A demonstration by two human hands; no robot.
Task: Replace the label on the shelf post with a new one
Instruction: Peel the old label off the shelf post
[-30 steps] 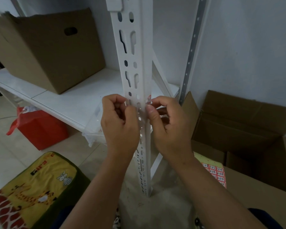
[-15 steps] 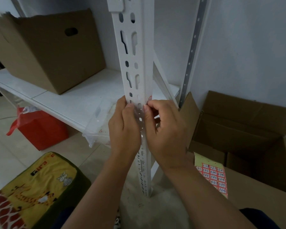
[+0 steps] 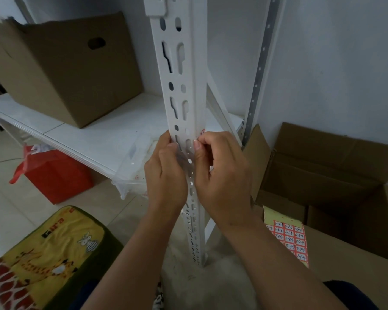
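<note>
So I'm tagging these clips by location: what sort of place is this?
Probably a storeroom: a white slotted shelf post, cardboard boxes on the shelf and floor, and a sheet of numbered labels.

White slotted shelf post point(image 3: 184, 90) upright; label point(image 3: 202, 132) (red-printed, mostly hidden) on its right face.

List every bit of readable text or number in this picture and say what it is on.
"5-2-2", "5-2-4", "7-4-4": handwritten codes on the label sheet lying on the cardboard box at right; the other cells are too blurred to read.
Red marks on the label at the shelf post: unreadable.
Black patch on the yellow cushion: unreadable.
</note>
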